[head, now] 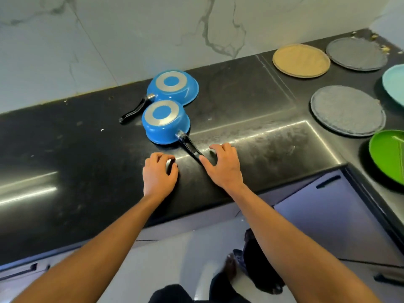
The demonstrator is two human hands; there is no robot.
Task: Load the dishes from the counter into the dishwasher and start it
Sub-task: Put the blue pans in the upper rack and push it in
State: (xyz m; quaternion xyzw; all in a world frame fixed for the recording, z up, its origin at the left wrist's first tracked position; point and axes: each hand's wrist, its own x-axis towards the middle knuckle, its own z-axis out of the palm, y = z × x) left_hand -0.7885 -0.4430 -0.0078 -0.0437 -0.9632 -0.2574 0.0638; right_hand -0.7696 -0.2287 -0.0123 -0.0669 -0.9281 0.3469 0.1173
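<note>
Two blue pans lie upside down on the black counter. The far pan has its black handle pointing left. From the near pan a black handle runs toward me. My right hand sits at that handle's tip, with the thumb against it and the arched fingers touching the counter just to its right; the fingers are not closed round it. Left of the handle, my left hand rests on the counter with loosely curled fingers and holds nothing.
On the counter's right wing lie a tan plate, two grey plates, a teal plate and a green plate. Purple cabinet fronts with dark handles run below the counter edge.
</note>
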